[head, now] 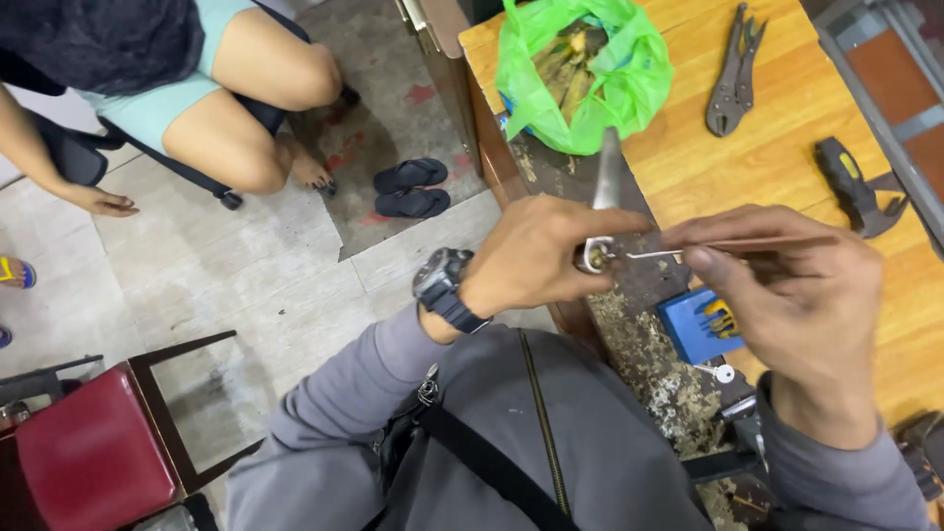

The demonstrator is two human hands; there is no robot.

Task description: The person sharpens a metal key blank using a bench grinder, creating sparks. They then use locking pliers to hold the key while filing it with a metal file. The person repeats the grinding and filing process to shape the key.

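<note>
The left hand [536, 256] is closed around a small metal lock [596, 258]; the right hand [787, 285] pinches a thin pick [654, 254] into it from three o'clock. Beyond, at twelve o'clock, a green bag [629, 88] holds yellowish pieces; locking pliers [736, 74] lie at one o'clock. A blue box [693, 329] of small tools sits at five o'clock.

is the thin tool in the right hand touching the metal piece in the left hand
Touching: the head view shows the thin tool, pinched in the right hand, meeting the metal piece held by the left hand.
</note>
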